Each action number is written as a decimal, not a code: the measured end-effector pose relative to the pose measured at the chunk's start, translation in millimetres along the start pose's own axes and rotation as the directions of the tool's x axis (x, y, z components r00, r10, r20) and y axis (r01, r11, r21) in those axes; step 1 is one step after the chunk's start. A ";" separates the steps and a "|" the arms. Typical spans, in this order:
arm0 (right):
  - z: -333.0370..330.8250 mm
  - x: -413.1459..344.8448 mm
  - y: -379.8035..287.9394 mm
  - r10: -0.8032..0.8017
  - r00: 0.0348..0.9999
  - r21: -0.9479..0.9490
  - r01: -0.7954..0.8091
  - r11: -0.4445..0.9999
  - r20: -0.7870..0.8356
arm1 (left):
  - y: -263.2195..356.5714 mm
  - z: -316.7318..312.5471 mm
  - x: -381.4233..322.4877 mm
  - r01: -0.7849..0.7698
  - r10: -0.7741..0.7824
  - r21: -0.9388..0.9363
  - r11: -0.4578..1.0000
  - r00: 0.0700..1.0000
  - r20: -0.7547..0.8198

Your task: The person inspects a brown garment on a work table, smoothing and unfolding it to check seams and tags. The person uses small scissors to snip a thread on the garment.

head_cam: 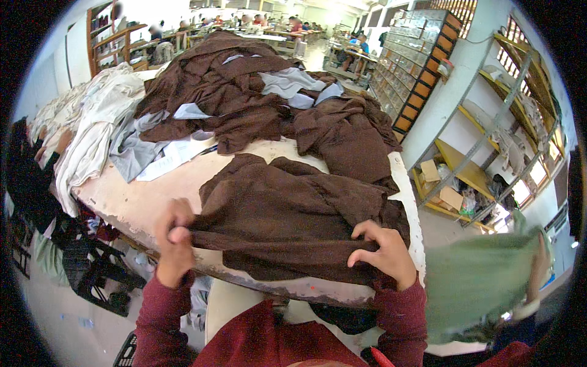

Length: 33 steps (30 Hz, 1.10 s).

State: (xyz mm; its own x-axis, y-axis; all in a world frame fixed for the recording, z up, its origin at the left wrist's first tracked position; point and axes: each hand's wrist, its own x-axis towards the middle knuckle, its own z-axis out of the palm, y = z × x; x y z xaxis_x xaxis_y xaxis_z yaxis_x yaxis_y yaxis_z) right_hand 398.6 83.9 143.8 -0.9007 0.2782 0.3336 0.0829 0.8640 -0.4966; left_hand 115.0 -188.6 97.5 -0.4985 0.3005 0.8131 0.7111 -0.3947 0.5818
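Observation:
A dark brown cloth garment (284, 211) lies spread near the front edge of the worn table (133, 202). At its left end, my left hand (176, 243), blurred, pinches the edge and pulls a corner out taut. My right hand (383, 252) rests over the right side of the same garment, thumb and fingers curved apart with nothing visibly gripped between them. Beyond it rises a large heap of brown garments (220, 87), with pale grey pieces (291, 82) among the folds.
White cloth (103, 119) and a grey piece (133, 156) lie at left, beside a printed paper (169, 158), a tape roll (202, 137) and a pen (208, 149). A person's arms reach in at left. Green cloth (481, 280) is held by someone at right, below metal shelving (481, 137).

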 end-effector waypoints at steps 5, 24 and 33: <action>-62.4 -23.0 -0.6 -0.472 0.851 0.602 0.256 0.756 0.230 | 31.6 -23.9 36.2 0.367 -0.197 -0.508 0.779 0.913 0.357; -16.0 -98.4 74.9 0.177 0.926 -0.464 -0.324 0.824 -0.334 | -31.7 30.2 -37.5 0.067 -0.263 0.302 0.951 0.689 0.676; 67.6 -81.9 13.4 0.092 0.725 -0.132 -0.246 0.960 -0.682 | -28.6 34.8 -71.9 0.241 -0.427 0.378 0.894 0.712 0.557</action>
State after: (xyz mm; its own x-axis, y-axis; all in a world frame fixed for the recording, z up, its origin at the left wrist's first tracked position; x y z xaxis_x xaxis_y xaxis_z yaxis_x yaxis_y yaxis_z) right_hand 444.7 44.3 55.7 -0.3547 0.5673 0.7432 0.3576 0.8167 -0.4528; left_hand 147.7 -168.8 21.8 -0.3830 0.8661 0.3211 0.7028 0.0476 0.7098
